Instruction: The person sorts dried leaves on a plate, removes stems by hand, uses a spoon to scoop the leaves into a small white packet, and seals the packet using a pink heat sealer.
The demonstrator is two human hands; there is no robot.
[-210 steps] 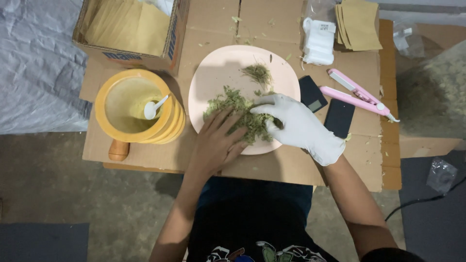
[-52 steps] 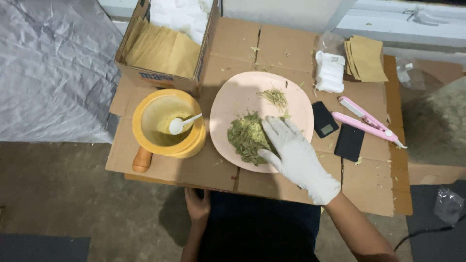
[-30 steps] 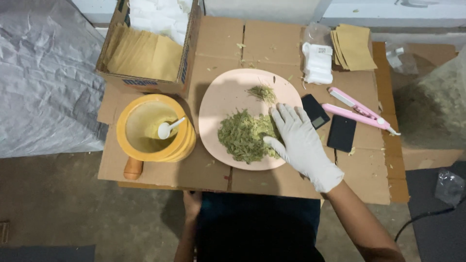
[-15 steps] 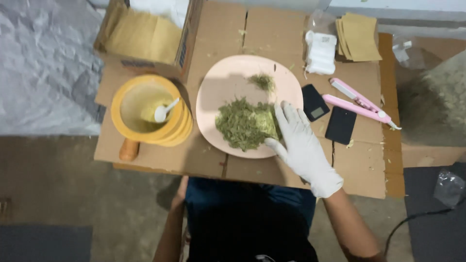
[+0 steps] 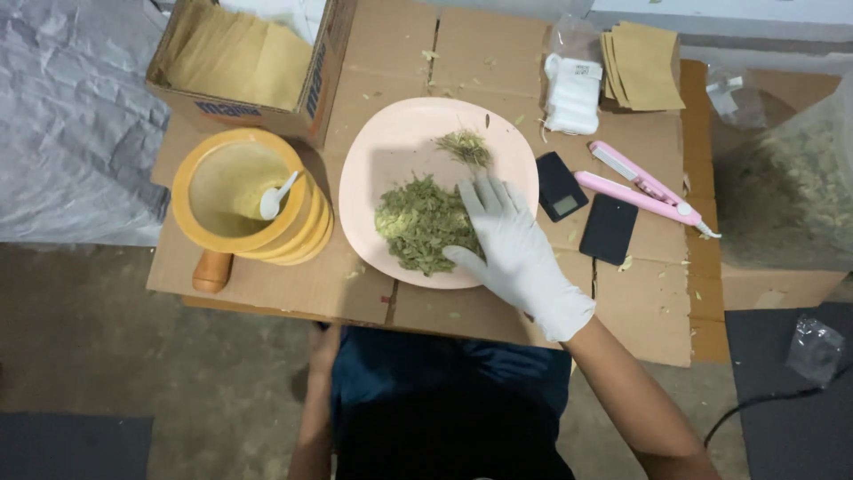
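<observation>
A person seen from above sits at a low table (image 5: pixel 293 284) covered in flattened brown cardboard. The right hand (image 5: pixel 506 240), in a white glove, lies spread flat with fingers apart on a round pale pink plate (image 5: pixel 391 151) — it grips nothing, and its fingertips and thumb rest against the right edge of a heap of dried green leaves (image 5: pixel 419 224). That heap sits on the plate just left of the hand. A smaller tuft of dried leaves (image 5: pixel 466 146) lies on the plate just beyond the fingertips.

The left hand is down below the table edge, near the person's lap; only the forearm shows, so whether it is open or closed cannot be told.

Well to the left of the gloved hand stands a stack of yellow bowls (image 5: pixel 253 200) with a small white spoon (image 5: pixel 276 195) inside the top one, and a short wooden handle (image 5: pixel 211 271) pokes out at the stack's near side. Beyond the bowls, an open cardboard box (image 5: pixel 306 111) holds tan paper sheets.

Just right of the gloved hand lie a small black digital scale (image 5: pixel 561 185) and a flat black rectangle (image 5: pixel 609 229). Further right is a pink clamp-shaped tool (image 5: pixel 641 188). Beyond those, at the far side of the table, sit a white packet (image 5: pixel 572 94) and a pile of brown paper envelopes (image 5: pixel 641 66).
</observation>
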